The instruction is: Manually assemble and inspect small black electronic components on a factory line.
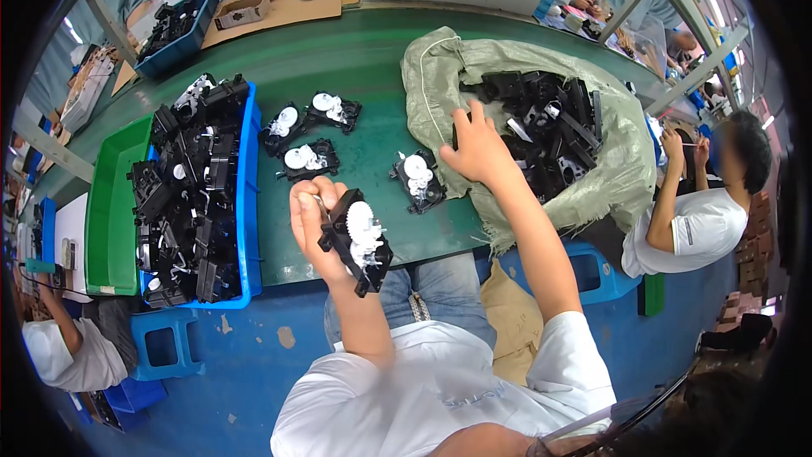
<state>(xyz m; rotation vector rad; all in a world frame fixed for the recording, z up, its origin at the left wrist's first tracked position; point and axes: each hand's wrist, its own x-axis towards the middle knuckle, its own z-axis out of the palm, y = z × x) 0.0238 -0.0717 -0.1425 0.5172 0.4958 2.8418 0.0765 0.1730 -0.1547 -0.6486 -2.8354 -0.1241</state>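
My left hand [309, 222] is closed around a black plastic gear assembly [359, 235] with white gears, tilted above the table's near edge. With fingers spread, my right hand [480, 151] reaches over the near left rim of a pale green woven sack [633, 171] and holds nothing that I can see. The sack lies rolled open, full of black plastic parts [554, 123]. A similar gear assembly [416, 179] rests on the table, left of my right hand. Three more such assemblies [306, 157] lie in a group beyond my left hand.
A blue crate [252, 195] piled with black assemblies stands to the left, beside a green tray [112, 228]. Across the green table [372, 42] a person works near a small cardboard box [242, 12]. Another person [698, 220] sits at the right, near a blue stool [596, 275].
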